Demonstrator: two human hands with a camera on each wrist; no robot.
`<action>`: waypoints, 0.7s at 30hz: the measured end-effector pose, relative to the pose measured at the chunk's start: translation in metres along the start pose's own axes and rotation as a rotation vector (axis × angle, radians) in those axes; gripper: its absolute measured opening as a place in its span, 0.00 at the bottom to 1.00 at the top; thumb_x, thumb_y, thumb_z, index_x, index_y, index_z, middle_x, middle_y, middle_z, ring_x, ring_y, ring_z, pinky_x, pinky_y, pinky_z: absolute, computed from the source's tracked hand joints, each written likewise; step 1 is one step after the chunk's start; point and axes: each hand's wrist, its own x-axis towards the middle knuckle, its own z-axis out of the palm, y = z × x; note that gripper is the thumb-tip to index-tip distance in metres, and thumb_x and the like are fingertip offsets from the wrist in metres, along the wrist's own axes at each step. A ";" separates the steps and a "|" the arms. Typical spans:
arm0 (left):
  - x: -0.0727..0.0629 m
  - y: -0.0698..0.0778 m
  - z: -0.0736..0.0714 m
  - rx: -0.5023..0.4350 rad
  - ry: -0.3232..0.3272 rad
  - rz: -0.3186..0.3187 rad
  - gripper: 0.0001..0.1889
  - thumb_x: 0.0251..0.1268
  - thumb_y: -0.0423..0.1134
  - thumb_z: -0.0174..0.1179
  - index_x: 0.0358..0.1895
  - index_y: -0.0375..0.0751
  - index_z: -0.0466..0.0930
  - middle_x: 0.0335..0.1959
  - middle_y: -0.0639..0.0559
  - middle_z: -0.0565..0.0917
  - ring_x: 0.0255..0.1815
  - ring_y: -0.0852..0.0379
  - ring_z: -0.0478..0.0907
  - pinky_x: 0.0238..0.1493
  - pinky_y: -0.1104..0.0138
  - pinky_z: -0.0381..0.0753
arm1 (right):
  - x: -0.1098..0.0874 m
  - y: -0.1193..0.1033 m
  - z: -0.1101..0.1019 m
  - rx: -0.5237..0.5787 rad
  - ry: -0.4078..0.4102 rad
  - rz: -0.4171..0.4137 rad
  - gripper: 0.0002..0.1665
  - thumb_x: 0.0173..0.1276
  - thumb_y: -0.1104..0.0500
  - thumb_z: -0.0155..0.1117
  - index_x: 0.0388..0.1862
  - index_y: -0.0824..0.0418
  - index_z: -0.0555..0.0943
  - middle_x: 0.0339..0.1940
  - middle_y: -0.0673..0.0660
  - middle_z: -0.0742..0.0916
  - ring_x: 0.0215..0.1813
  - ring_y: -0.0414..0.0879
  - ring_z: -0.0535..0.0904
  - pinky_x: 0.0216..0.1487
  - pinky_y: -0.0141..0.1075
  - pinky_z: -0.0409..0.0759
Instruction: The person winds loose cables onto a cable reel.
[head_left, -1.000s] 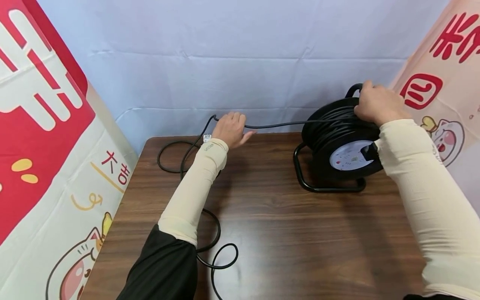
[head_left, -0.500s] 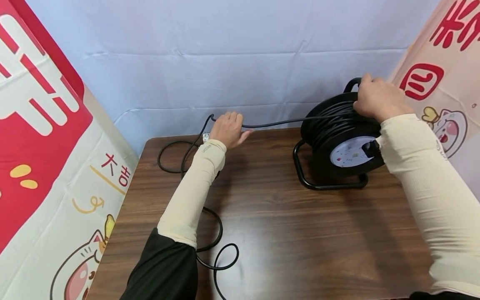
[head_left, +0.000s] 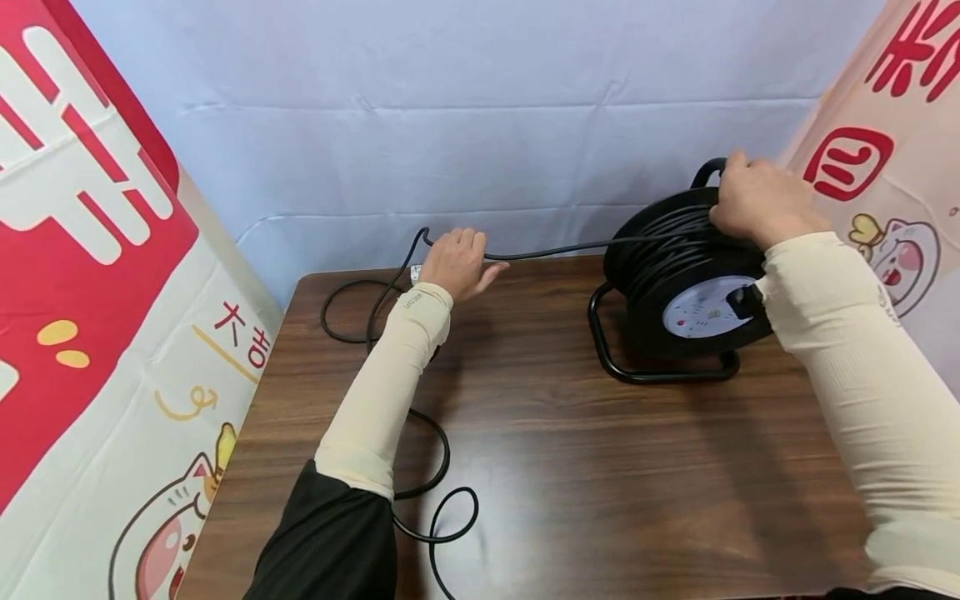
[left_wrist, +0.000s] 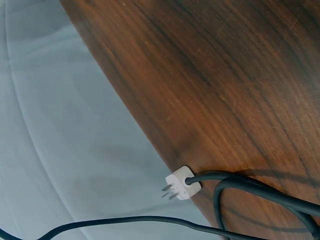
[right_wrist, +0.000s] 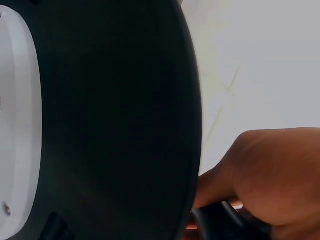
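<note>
A black cable reel (head_left: 652,275) with a white socket panel (head_left: 708,308) stands on its tubular frame at the back right of the table. My right hand (head_left: 765,200) grips the handle at the reel's top. In the right wrist view, the fingers of that hand (right_wrist: 275,175) wrap around the dark handle beside the disc (right_wrist: 120,115). A black cable (head_left: 555,251) stretches from the reel to my left hand (head_left: 457,265), which holds it above the table's back edge, thumb sticking out. The left wrist view shows no hand, only the cable's white plug (left_wrist: 183,183) with metal pins.
Loose cable (head_left: 457,517) lies in loops on the wooden table (head_left: 570,467), partly under my left forearm. Behind the table hangs a pale cloth (head_left: 480,108). Printed banners (head_left: 142,308) flank it on the left and right.
The whole head view shifts slightly. Both hands keep their places, the left on the cable and the right on the reel's handle; the cable between them sags a little.
</note>
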 end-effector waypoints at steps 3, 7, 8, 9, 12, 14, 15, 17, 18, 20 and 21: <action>-0.001 0.000 0.000 0.002 -0.003 0.005 0.29 0.73 0.65 0.53 0.34 0.37 0.73 0.26 0.47 0.75 0.25 0.50 0.75 0.27 0.62 0.76 | 0.000 0.000 -0.001 -0.002 0.000 0.001 0.36 0.71 0.58 0.47 0.65 0.85 0.53 0.60 0.87 0.66 0.52 0.85 0.67 0.46 0.73 0.70; -0.001 -0.001 -0.001 0.005 -0.003 0.015 0.29 0.74 0.64 0.51 0.35 0.37 0.73 0.26 0.47 0.75 0.25 0.50 0.75 0.27 0.62 0.76 | -0.001 -0.001 -0.003 -0.005 -0.002 -0.002 0.37 0.72 0.59 0.47 0.67 0.86 0.52 0.60 0.87 0.65 0.53 0.85 0.67 0.48 0.73 0.69; -0.001 -0.002 -0.002 0.007 -0.005 0.018 0.29 0.75 0.64 0.51 0.35 0.37 0.73 0.27 0.47 0.75 0.25 0.50 0.75 0.27 0.62 0.77 | -0.002 -0.002 -0.004 -0.007 -0.003 -0.003 0.37 0.72 0.59 0.47 0.67 0.86 0.51 0.60 0.87 0.65 0.53 0.85 0.67 0.48 0.73 0.70; -0.001 -0.003 -0.003 0.006 -0.004 0.020 0.29 0.75 0.64 0.51 0.35 0.37 0.73 0.27 0.46 0.75 0.25 0.50 0.75 0.27 0.62 0.76 | -0.002 -0.002 -0.004 -0.010 -0.003 -0.006 0.37 0.72 0.59 0.47 0.67 0.86 0.51 0.60 0.88 0.65 0.53 0.85 0.67 0.48 0.73 0.70; -0.001 -0.005 -0.006 0.003 0.011 0.027 0.29 0.73 0.64 0.53 0.34 0.37 0.72 0.26 0.46 0.75 0.25 0.50 0.74 0.27 0.62 0.76 | -0.004 -0.002 -0.004 -0.011 0.003 -0.015 0.36 0.71 0.59 0.47 0.65 0.86 0.52 0.59 0.87 0.66 0.51 0.85 0.67 0.46 0.72 0.70; -0.002 -0.006 -0.008 0.011 0.013 0.030 0.29 0.73 0.65 0.52 0.34 0.37 0.72 0.26 0.47 0.74 0.24 0.51 0.73 0.27 0.62 0.75 | -0.006 -0.003 -0.003 -0.012 0.008 -0.021 0.35 0.71 0.59 0.47 0.64 0.86 0.53 0.58 0.87 0.67 0.51 0.85 0.68 0.45 0.72 0.70; -0.002 -0.007 -0.009 0.012 0.019 0.030 0.30 0.73 0.65 0.53 0.33 0.37 0.72 0.25 0.47 0.74 0.24 0.51 0.72 0.26 0.62 0.74 | -0.007 -0.003 -0.003 -0.013 0.010 -0.024 0.35 0.71 0.59 0.47 0.63 0.86 0.54 0.57 0.87 0.67 0.50 0.85 0.68 0.45 0.72 0.70; -0.004 -0.008 -0.011 0.022 0.021 0.030 0.30 0.73 0.66 0.51 0.33 0.37 0.71 0.25 0.47 0.73 0.23 0.51 0.71 0.26 0.63 0.73 | -0.009 -0.006 -0.002 -0.013 0.009 -0.026 0.34 0.71 0.59 0.47 0.63 0.86 0.54 0.57 0.87 0.67 0.50 0.85 0.68 0.45 0.72 0.70; -0.005 -0.009 -0.011 0.031 0.019 0.030 0.30 0.74 0.66 0.50 0.33 0.37 0.71 0.25 0.48 0.73 0.23 0.52 0.71 0.26 0.63 0.73 | -0.009 -0.007 -0.002 -0.015 0.008 -0.026 0.34 0.71 0.59 0.47 0.63 0.86 0.54 0.57 0.87 0.67 0.50 0.85 0.68 0.45 0.72 0.70; -0.008 -0.010 -0.012 0.038 0.023 0.026 0.31 0.73 0.66 0.51 0.33 0.37 0.71 0.25 0.48 0.73 0.23 0.52 0.71 0.26 0.63 0.73 | -0.011 -0.009 -0.002 -0.024 0.004 -0.030 0.34 0.71 0.59 0.47 0.63 0.86 0.54 0.57 0.87 0.67 0.50 0.85 0.68 0.46 0.73 0.69; -0.009 -0.010 -0.012 0.038 0.026 0.024 0.31 0.73 0.66 0.51 0.33 0.37 0.72 0.25 0.47 0.73 0.23 0.52 0.71 0.26 0.63 0.73 | -0.011 -0.010 -0.001 -0.027 0.004 -0.034 0.34 0.71 0.59 0.47 0.63 0.86 0.55 0.56 0.87 0.68 0.50 0.85 0.69 0.47 0.73 0.69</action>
